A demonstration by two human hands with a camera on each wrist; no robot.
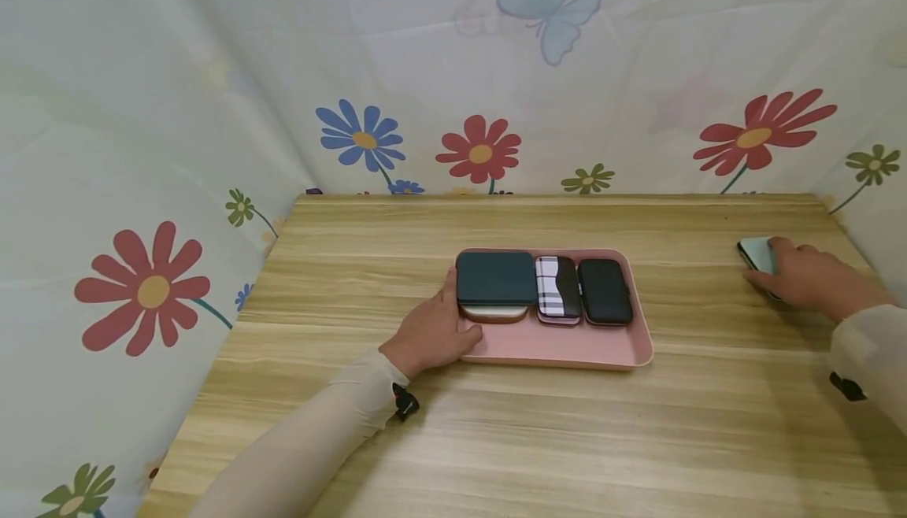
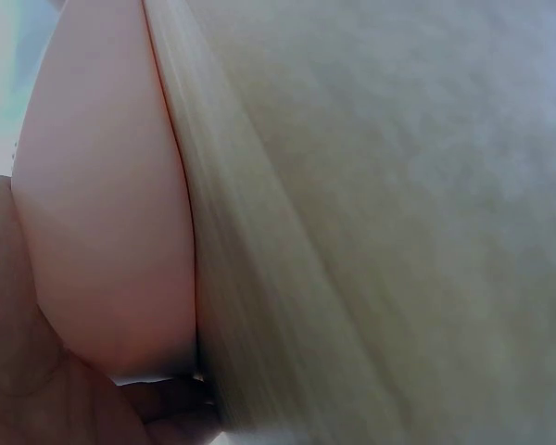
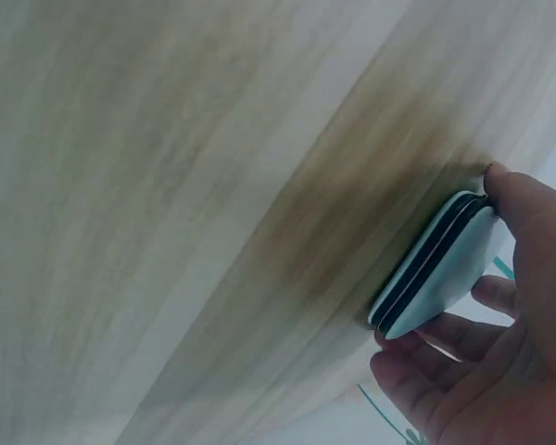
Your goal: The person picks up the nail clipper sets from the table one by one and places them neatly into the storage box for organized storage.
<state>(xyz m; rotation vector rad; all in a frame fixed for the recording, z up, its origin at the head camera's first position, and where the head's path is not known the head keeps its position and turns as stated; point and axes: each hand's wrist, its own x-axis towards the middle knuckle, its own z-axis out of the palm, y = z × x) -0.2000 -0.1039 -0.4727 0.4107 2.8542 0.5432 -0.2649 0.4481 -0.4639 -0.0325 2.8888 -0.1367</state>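
My left hand (image 1: 430, 331) grips the left end of a pink tray (image 1: 553, 349), its thumb at the near corner and its fingers along the side. The tray's pink wall (image 2: 111, 204) fills the left of the left wrist view, against the palm. In my right hand (image 1: 815, 278), at the table's far right, is a flat pale green case (image 3: 445, 269) with dark edges. The right wrist view shows the thumb at one end of it and fingers at the other, close to the tabletop.
In the tray lie a dark teal case (image 1: 496, 278) over a white and brown rounded item (image 1: 494, 313), a plaid and black case (image 1: 549, 286) and a black case (image 1: 605, 291). Behind the wooden table (image 1: 538, 439) hangs a flowered curtain (image 1: 425, 53).
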